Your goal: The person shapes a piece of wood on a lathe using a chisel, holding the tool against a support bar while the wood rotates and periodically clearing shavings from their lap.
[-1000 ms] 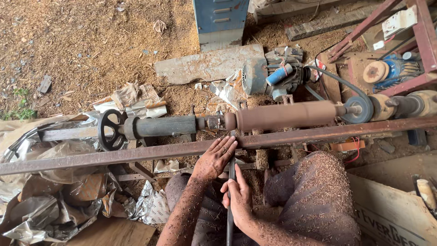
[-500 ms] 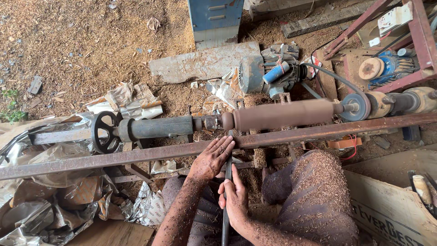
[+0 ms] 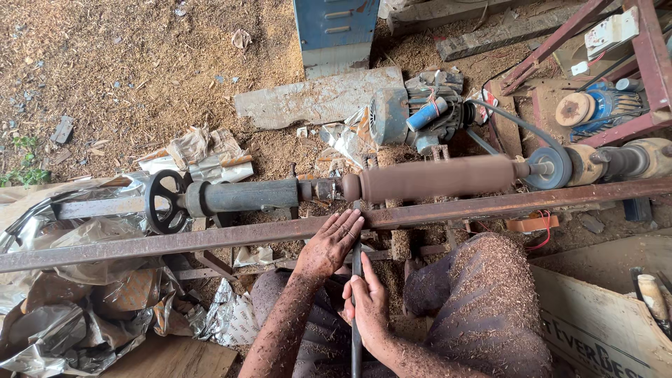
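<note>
The left hand [image 3: 329, 246] lies flat, fingers spread and grip released, on the long rusty steel rail [image 3: 210, 239] that runs across the view, its fingertips pressing the blade end of a long dark metal turning chisel [image 3: 355, 280] down onto that rail. The right hand [image 3: 367, 302] has its grip clenched around the chisel's shaft lower down, near the person's lap. The chisel's tip reaches toward the left end of a brown cylindrical wooden workpiece [image 3: 437, 178] mounted horizontally just beyond the rail. A grey tailstock with a black handwheel [image 3: 164, 201] holds that end; a grey belt pulley [image 3: 549, 168] sits at the other. Sawdust covers the ground [image 3: 126, 77] and the person's trousers [image 3: 490, 308].
</note>
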